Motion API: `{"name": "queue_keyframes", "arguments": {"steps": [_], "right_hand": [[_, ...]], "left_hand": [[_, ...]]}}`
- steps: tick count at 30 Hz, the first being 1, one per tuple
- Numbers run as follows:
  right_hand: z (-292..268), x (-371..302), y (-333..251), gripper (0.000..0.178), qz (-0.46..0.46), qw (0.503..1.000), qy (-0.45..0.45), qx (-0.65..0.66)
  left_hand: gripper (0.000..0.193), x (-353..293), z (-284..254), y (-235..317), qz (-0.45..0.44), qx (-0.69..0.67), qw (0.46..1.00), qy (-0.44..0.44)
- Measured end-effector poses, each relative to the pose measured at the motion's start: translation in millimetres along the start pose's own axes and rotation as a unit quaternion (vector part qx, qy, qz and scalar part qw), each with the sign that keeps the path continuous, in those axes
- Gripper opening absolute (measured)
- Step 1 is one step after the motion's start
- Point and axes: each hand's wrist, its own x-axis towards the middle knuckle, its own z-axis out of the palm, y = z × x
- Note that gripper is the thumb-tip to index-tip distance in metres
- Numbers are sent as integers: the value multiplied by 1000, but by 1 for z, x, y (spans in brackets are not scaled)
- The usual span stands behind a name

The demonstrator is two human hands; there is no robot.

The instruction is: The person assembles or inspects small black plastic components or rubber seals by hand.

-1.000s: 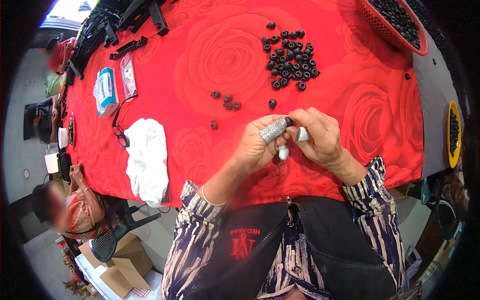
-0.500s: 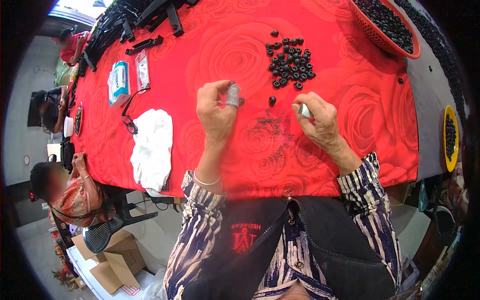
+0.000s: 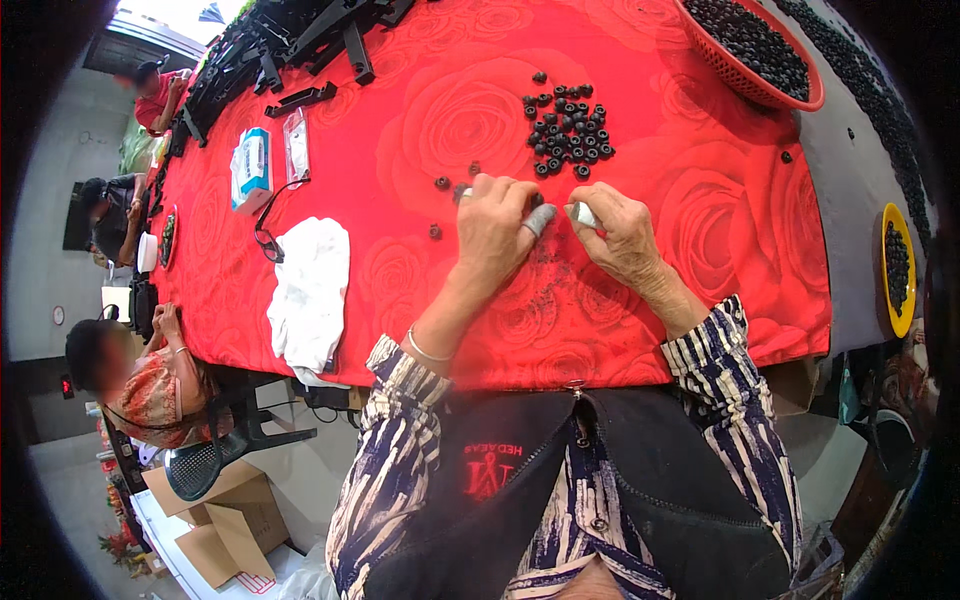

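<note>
My left hand [image 3: 492,228] is closed, its thumb in a grey finger cover [image 3: 540,219]. A small round black part [image 3: 537,200] shows, partly hidden, between its thumb and forefinger. Close by on the right, my right hand [image 3: 628,235] is closed around a small pale tool [image 3: 584,213] whose kind I cannot make out. Just beyond both hands lies a cluster of black parts [image 3: 571,128] with hollow centres. Several more loose parts [image 3: 442,183] lie left of my left hand. Dark shavings [image 3: 548,262] are scattered on the red tablecloth [image 3: 400,120] between my forearms.
A red basket [image 3: 708,62] of black parts stands far right, a yellow plate [image 3: 907,322] nearer. At left are a white cloth [image 3: 312,290], a tissue pack [image 3: 251,170] and glasses [image 3: 268,245]. Black brackets [image 3: 290,45] pile up far left. Other people sit along the left edge.
My left hand has moved right, toward my right hand, uncovering loose parts on the left. The single part in front of the cluster has gone from its spot. The whole view has shifted slightly.
</note>
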Motion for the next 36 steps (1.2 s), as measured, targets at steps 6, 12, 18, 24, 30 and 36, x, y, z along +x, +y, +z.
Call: {"name": "queue_keyframes", "arguments": {"steps": [6,12,18,24,30,36], "right_hand": [[-1,1,-3,20,-2,1000,-6,22],[-4,3,-13,25,13,994,19,110],[-1,2,-16,26,-3,989,-14,144],[-4,2,-19,29,-8,991,-2,132],[-2,2,-25,27,-43,994,29,99],[0,-1,-26,28,-84,993,66,54]], "left_hand": [[16,-2,0,1,6,-109,994,-3],[13,-10,-12,16,-337,-677,648,-91],[21,-20,2,11,-327,-766,545,-93],[22,-23,6,12,-378,-812,436,-89],[23,-27,6,8,-348,-832,419,-105],[23,-24,-4,13,-345,-831,425,-103]]}}
